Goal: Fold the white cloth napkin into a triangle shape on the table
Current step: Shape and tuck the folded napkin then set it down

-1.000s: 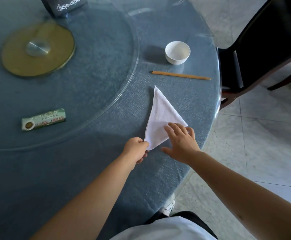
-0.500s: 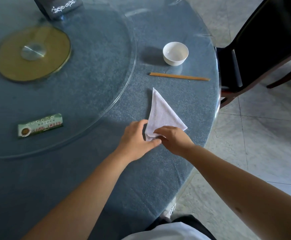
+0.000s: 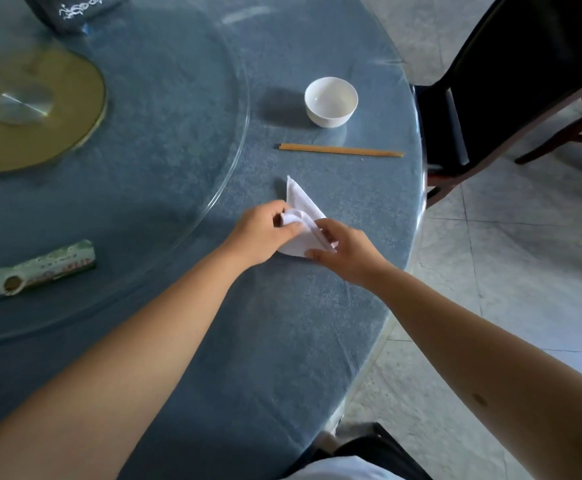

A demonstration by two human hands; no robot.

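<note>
The white cloth napkin (image 3: 301, 202) lies folded in a narrow triangle on the blue round table (image 3: 282, 341), its tip pointing away from me. My left hand (image 3: 265, 230) pinches the napkin's near-left corner and curls it up and over toward the middle. My right hand (image 3: 345, 251) rests on the near-right part of the cloth, fingers closed on its edge. The hands hide the napkin's near half.
A white bowl (image 3: 331, 101) and wooden chopsticks (image 3: 341, 151) lie beyond the napkin. A glass turntable (image 3: 178, 150) with a gold hub (image 3: 33, 109) carries a green-white packet (image 3: 45, 266). A dark chair (image 3: 511, 81) stands at the right, by the table's edge.
Both hands closed in on the napkin's near end. The left hand lifted its near corner and rolled it inward; the right hand moved from pressing flat to gripping the edge.
</note>
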